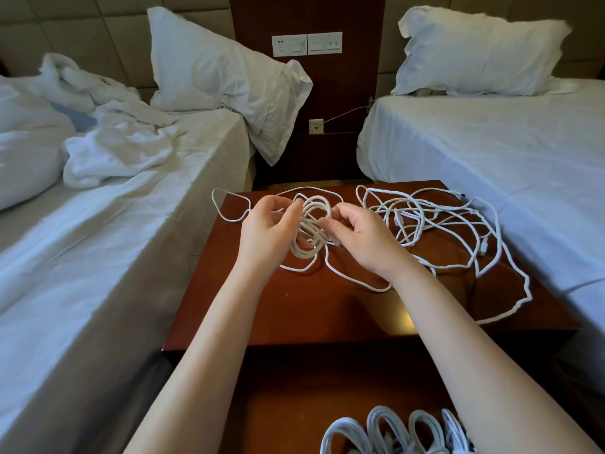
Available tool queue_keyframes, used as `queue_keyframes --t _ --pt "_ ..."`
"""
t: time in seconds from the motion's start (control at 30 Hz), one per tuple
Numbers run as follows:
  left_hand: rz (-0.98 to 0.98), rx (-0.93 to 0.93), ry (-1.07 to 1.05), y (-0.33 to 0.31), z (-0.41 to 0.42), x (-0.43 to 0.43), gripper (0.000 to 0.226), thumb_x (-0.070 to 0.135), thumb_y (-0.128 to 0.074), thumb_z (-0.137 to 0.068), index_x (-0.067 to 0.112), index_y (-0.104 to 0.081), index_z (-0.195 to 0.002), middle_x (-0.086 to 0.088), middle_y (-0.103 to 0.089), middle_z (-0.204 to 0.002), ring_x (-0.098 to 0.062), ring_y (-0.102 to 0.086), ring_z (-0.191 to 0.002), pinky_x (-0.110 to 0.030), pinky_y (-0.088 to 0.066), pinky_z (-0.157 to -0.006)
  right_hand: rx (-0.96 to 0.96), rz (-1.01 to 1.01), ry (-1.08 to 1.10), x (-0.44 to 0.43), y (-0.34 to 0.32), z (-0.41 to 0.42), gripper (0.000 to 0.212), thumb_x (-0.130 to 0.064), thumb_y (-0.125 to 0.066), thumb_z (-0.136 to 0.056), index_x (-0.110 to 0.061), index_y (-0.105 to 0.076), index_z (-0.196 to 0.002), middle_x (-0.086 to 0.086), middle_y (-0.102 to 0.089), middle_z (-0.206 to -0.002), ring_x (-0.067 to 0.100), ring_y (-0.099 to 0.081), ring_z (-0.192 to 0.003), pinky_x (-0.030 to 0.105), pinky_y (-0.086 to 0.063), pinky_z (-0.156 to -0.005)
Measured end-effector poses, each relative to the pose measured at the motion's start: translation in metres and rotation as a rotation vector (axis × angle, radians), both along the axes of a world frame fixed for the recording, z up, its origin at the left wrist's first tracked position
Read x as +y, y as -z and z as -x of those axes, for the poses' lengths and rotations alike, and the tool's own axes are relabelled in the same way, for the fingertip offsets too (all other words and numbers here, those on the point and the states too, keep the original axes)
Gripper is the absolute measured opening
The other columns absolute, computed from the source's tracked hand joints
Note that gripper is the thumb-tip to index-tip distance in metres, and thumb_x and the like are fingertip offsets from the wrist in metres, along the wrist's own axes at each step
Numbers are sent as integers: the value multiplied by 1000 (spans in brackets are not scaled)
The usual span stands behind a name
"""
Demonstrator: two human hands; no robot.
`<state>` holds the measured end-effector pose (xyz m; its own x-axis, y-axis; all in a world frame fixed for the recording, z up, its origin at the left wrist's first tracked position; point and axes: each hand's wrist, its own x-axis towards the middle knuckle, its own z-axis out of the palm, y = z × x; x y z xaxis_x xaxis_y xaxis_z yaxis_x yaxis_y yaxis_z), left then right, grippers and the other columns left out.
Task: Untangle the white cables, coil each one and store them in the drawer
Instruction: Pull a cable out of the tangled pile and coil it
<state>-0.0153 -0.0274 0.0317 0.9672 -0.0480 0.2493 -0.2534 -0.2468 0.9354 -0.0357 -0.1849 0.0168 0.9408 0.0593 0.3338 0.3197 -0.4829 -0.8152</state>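
Observation:
A partly wound coil of white cable (pixel 311 231) hangs between my hands above the dark wooden nightstand (pixel 327 309). My left hand (pixel 266 229) grips the coil's left side. My right hand (pixel 358 235) pinches the cable at the coil's right side. The cable's loose tail (pixel 357 280) trails over the tabletop. A tangle of white cables (pixel 435 224) lies on the right half of the nightstand. Below, in the open drawer (pixel 288 421), several coiled white cables (pixel 393 430) lie side by side.
A bed with rumpled white bedding (pixel 108 149) and a pillow (pixel 222 73) stands close on the left. A made bed (pixel 491 142) with a pillow stands close on the right. Wall sockets and switches (pixel 307 44) sit on the dark panel behind.

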Motion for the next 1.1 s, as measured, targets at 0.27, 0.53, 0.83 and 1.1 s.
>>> queue_keyframes --t 0.27,0.53,0.83,1.1 --pt "20 189 91 5 -5 -10 45 49 -40 -98 11 -60 -82 -4 -56 -71 -15 -53 -67 -30 -44 -65 -87 3 44 4 0 1 19 -32 -54 -97 -22 -57 -80 -7 -55 -63 6 -49 -56 23 -41 -54" --pt "-51 344 124 3 -9 -2 40 42 -42 -98 13 -59 -76 -4 -56 -66 -14 -50 -59 -28 -43 -62 -71 81 11 4 4 1 23 -35 -60 -93 -13 -61 -85 1 -61 -69 16 -55 -64 28 -45 -58" --pt "-57 178 -113 5 -11 -4 40 32 -42 -97 9 -46 -65 -5 -46 -65 -16 -42 -61 -30 -34 -58 -105 365 110 5 4 1 21 -36 -68 -88 -15 -70 -89 -4 -64 -71 9 -58 -62 23 -49 -59" --pt "-255 114 -179 19 -14 -2 37 32 -41 -97 6 -48 -70 -2 -47 -63 -13 -40 -57 -28 -31 -54 -175 398 28 7 -3 6 14 -18 -66 -89 -25 -56 -82 -9 -42 -53 8 -41 -50 26 -42 -57"
